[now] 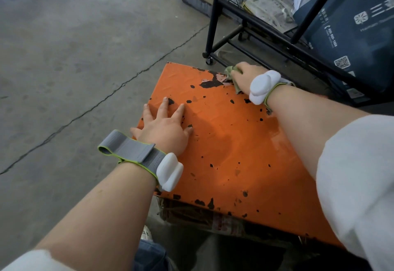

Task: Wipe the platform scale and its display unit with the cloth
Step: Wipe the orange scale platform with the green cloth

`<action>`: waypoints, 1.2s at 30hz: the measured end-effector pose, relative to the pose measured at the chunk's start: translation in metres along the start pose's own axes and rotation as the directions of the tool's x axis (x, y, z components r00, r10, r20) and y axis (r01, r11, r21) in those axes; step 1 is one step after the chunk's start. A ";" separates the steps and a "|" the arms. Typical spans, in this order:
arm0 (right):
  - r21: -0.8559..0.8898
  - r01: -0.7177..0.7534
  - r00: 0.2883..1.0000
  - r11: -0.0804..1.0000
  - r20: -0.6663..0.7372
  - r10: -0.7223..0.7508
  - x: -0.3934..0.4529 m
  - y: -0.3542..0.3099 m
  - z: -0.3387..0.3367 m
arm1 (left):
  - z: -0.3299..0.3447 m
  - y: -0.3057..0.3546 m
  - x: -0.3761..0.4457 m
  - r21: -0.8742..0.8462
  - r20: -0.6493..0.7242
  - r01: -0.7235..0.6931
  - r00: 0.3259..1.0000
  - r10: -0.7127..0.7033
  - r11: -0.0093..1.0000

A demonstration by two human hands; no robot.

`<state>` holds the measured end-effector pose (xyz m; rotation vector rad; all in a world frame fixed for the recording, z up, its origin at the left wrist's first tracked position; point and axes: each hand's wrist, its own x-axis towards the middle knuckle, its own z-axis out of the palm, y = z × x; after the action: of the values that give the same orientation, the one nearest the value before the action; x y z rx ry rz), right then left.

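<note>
Orange platform scale [232,143] on the grey concrete floor [74,57], right below the camera. Turned at a slant: long side running from the near right up to the far left, one corner poking away toward the top of the view. Flat top, bright orange, shiny on the right part. Lots of black spots where paint has chipped off, with one big peeled patch near the far edge. Dark, rusty underside showing along the near edge.

Left hand [164,126] flat on the left part of the top, fingers straight and spread, holding nothing. Right hand [245,77] at the far right edge, fingers curled around a small green cloth [231,72], pressing it on the scale beside the big peeled patch. White wrist device [263,86] on the right wrist, same kind on the left.

Wide bare floor to the left and beyond, with a long crack [106,98] running across it. Tight on the right: black metal cart [215,15] on small wheels standing just beside the far right edge, and a dark blue box [358,36] leaning in it. Display unit not seen here.
</note>
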<state>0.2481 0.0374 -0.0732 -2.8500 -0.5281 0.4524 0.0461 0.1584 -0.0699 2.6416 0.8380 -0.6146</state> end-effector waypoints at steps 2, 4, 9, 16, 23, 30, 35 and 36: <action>-0.025 0.029 1.000 0.999 0.005 -0.029 0.002 0.006 0.002 | 0.000 -0.001 -0.001 0.000 -0.006 -0.009 1.000 0.009 1.000; -0.088 -0.056 0.998 0.995 0.020 0.058 0.000 0.016 -0.003 | 0.000 -0.004 -0.001 -0.002 -0.011 -0.019 1.000 0.019 1.000; -0.115 -0.139 0.988 0.984 0.046 0.145 -0.003 0.002 -0.005 | 0.002 -0.007 -0.001 0.014 -0.011 -0.025 1.000 0.026 1.000; 0.033 -0.005 1.000 0.999 -0.027 0.006 0.014 -0.031 0.015 | 0.000 -0.010 -0.002 0.010 -0.002 -0.012 1.000 0.012 1.000; 0.175 -0.130 0.992 0.976 0.032 0.126 0.020 -0.046 0.022 | 0.000 -0.016 -0.001 0.017 0.006 -0.034 0.999 0.034 0.999; -0.037 -0.006 1.000 0.999 -0.020 0.005 0.028 -0.049 0.020 | -0.001 -0.021 -0.002 -0.041 0.008 -0.065 0.998 0.065 0.997; -0.041 0.029 0.999 0.999 0.024 -0.028 0.021 -0.068 0.015 | 0.000 -0.025 0.000 -0.066 0.000 -0.079 0.997 0.079 0.995; -0.036 0.068 0.998 0.997 0.002 -0.068 0.022 -0.074 0.017 | 0.000 -0.025 0.000 -0.066 -0.002 -0.079 0.997 0.079 0.995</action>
<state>0.2385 0.1158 -0.0757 -2.8560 -0.6372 0.4368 0.0309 0.1783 -0.0735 2.6007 0.7370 -0.5577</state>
